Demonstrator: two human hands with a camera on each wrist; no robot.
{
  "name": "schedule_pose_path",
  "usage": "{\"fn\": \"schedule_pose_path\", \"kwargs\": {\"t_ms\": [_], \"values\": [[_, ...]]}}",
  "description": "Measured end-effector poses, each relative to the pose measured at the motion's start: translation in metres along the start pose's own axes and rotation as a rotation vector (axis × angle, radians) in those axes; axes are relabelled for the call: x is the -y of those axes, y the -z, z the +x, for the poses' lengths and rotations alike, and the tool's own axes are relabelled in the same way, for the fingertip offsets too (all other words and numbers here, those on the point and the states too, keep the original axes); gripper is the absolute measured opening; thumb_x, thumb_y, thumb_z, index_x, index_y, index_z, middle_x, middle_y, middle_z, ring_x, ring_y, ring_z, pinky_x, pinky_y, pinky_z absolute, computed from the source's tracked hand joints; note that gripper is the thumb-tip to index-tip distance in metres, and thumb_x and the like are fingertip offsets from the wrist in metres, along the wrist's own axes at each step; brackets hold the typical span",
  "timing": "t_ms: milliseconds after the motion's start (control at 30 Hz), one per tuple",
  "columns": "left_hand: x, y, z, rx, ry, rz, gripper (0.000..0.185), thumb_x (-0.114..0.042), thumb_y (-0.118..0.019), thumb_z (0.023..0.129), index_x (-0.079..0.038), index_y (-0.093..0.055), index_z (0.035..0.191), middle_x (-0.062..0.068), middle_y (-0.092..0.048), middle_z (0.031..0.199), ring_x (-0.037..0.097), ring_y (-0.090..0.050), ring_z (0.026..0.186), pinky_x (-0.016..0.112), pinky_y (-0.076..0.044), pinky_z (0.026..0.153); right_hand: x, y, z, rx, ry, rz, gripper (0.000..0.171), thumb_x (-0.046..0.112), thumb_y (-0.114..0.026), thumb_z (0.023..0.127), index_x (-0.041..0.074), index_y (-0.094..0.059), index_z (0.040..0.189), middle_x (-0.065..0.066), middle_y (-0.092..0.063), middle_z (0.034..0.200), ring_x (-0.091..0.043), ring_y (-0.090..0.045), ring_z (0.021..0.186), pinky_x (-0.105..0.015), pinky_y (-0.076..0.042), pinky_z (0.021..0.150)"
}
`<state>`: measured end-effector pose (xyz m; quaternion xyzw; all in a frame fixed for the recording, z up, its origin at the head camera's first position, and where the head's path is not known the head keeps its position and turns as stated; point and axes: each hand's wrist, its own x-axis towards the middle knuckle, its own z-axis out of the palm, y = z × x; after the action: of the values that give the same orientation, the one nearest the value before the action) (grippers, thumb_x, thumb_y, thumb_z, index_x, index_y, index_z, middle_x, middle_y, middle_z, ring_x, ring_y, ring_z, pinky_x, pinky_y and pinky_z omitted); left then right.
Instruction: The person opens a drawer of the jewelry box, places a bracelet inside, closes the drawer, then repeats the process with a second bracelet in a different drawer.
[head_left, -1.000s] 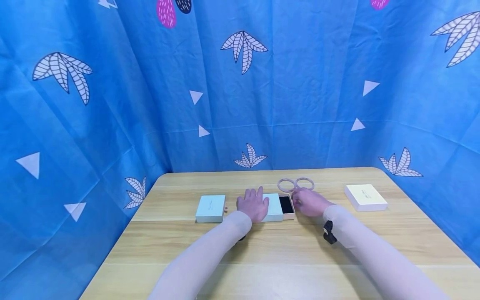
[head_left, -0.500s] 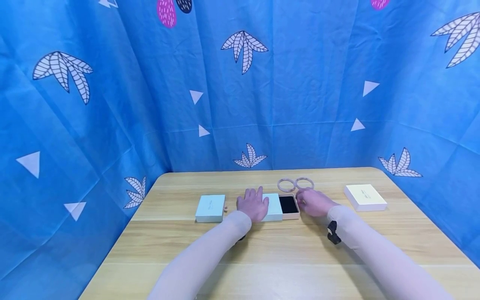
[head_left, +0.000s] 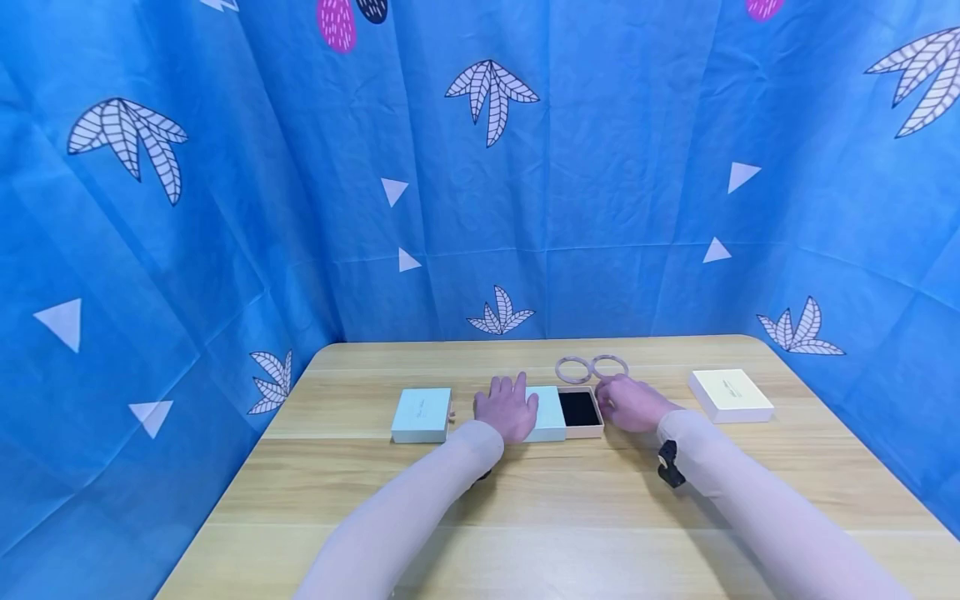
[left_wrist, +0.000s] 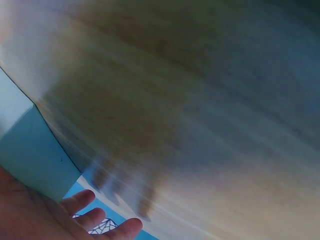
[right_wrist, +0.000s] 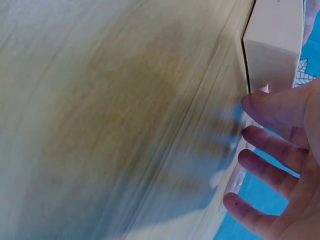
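Observation:
My left hand (head_left: 508, 412) rests with extended fingers on the light-blue sleeve (head_left: 547, 414) of a small drawer-style gift box, covering its left part. In the left wrist view its fingers (left_wrist: 91, 218) stretch past the blue box side (left_wrist: 37, 155). The pinkish drawer, with a black lining (head_left: 579, 409), sticks out to the right of the sleeve. At the drawer's right end, my right hand (head_left: 633, 406) pinches a small pull tab (right_wrist: 265, 89) between thumb and index finger, which mostly hide it. Its other fingers (right_wrist: 265, 170) are spread loosely.
A second light-blue box (head_left: 422, 415) with a small tab stands to the left, and a cream box (head_left: 731, 396) to the right. Behind the right hand lie two pale purple rings (head_left: 573, 370), side by side. A blue patterned curtain (head_left: 480, 200) surrounds the wooden table (head_left: 525, 533).
My right hand has moved slightly right and drawn the drawer farther out of its sleeve, showing more black lining. The left hand has stayed on the box.

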<state>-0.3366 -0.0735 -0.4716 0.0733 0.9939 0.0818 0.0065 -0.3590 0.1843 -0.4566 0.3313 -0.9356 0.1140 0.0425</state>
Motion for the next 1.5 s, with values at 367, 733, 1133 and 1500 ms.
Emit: {"fn": "schedule_pose_path", "kwargs": {"t_ms": [367, 733, 1133, 1500], "values": [[0.000, 0.001, -0.001, 0.008, 0.007, 0.004, 0.066, -0.054, -0.017, 0.105, -0.020, -0.022, 0.162, 0.010, -0.034, 0.162, 0.032, -0.026, 0.151, 0.061, -0.032, 0.113, 0.000, 0.011, 0.000, 0.056, -0.039, 0.015, 0.003, 0.014, -0.071, 0.086, 0.016, -0.074, 0.086, -0.007, -0.072, 0.108, -0.029, -0.068, 0.100, -0.050, -0.055, 0.090], [0.002, -0.004, 0.004, 0.024, 0.014, 0.005, 0.068, -0.057, -0.016, 0.104, -0.022, -0.021, 0.162, 0.009, -0.033, 0.162, 0.031, -0.025, 0.151, 0.061, -0.032, 0.112, 0.006, 0.032, 0.014, 0.000, -0.040, -0.018, 0.006, 0.015, -0.074, 0.088, 0.012, -0.077, 0.092, -0.012, -0.071, 0.118, -0.036, -0.067, 0.110, -0.054, -0.054, 0.090], [-0.001, 0.002, -0.002, 0.018, 0.004, -0.002, 0.066, -0.053, -0.017, 0.106, -0.019, -0.021, 0.162, 0.011, -0.030, 0.164, 0.033, -0.022, 0.153, 0.062, -0.029, 0.115, 0.013, 0.044, 0.043, 0.023, -0.053, -0.046, 0.017, 0.020, -0.076, 0.088, 0.012, -0.076, 0.102, -0.009, -0.072, 0.115, -0.030, -0.067, 0.104, -0.051, -0.054, 0.091], [-0.003, 0.001, -0.001, 0.039, 0.020, -0.009, 0.066, -0.053, -0.018, 0.106, -0.021, -0.020, 0.163, 0.009, -0.029, 0.165, 0.033, -0.019, 0.154, 0.062, -0.026, 0.117, 0.016, 0.045, 0.071, 0.136, -0.119, -0.008, 0.032, 0.024, -0.073, 0.089, 0.009, -0.073, 0.118, -0.013, -0.068, 0.127, -0.030, -0.061, 0.111, -0.052, -0.051, 0.093]]}}
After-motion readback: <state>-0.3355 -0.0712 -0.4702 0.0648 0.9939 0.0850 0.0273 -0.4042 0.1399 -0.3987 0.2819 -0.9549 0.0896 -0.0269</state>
